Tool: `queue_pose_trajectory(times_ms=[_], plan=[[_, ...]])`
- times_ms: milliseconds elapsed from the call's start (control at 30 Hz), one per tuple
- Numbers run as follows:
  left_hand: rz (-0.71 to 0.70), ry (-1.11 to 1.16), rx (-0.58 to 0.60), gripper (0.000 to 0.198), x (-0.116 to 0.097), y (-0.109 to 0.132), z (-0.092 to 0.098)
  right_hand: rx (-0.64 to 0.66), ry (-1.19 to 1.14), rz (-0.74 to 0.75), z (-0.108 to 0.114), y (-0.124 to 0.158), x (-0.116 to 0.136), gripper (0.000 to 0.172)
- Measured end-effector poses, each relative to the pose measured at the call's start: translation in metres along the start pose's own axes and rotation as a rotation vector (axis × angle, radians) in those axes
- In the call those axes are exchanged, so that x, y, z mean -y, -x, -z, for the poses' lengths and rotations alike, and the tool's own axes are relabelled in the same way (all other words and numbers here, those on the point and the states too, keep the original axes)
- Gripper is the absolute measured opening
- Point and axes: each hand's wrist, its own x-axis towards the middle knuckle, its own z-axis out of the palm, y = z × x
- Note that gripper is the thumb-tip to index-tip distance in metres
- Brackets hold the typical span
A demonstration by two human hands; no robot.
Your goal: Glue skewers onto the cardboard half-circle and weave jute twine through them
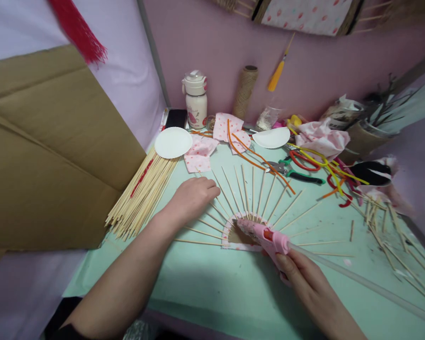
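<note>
My right hand point(301, 274) is wrapped round a pink hot glue gun point(265, 232), with a long translucent glue stick point(361, 278) running out of its back. The gun's nozzle points down over a half-round cardboard piece point(241, 237) edged with dotted pink fabric. Thin bamboo sticks point(253, 189) fan outward from that piece across the table. On the fan's left side, the fingers of my left hand point(198, 196) are closed on one of these sticks; their tips are partly hidden. The nozzle covers part of the cardboard and some stick ends.
A bundle of bamboo sticks point(145, 198) lies left, beside a large cardboard sheet point(49, 151). Behind are a white paper disc point(173, 142), a bottle point(196, 101) and a twine roll point(245, 92). Pliers point(293, 174), pipe cleaners point(262, 160) and stick offcuts point(386, 236) lie right.
</note>
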Motion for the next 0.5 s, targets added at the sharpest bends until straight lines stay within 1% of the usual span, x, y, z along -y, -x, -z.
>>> queue_pose_trajectory(times_ms=[133, 300, 500], plan=[[0.008, 0.003, 0.002, 0.012, 0.0, -0.0007, 0.0, 0.047, -0.014, -0.031, -0.0007, -0.0005, -0.0021, 0.045], [0.001, 0.012, 0.005, 0.012, -0.0004, -0.001, 0.0002, 0.036, -0.028, -0.028, -0.0011, -0.001, -0.0022, 0.046], [0.0, 0.015, 0.015, 0.012, -0.0007, -0.001, 0.0006, 0.042, -0.051, -0.049, -0.0009, -0.0021, 0.0044, 0.044]])
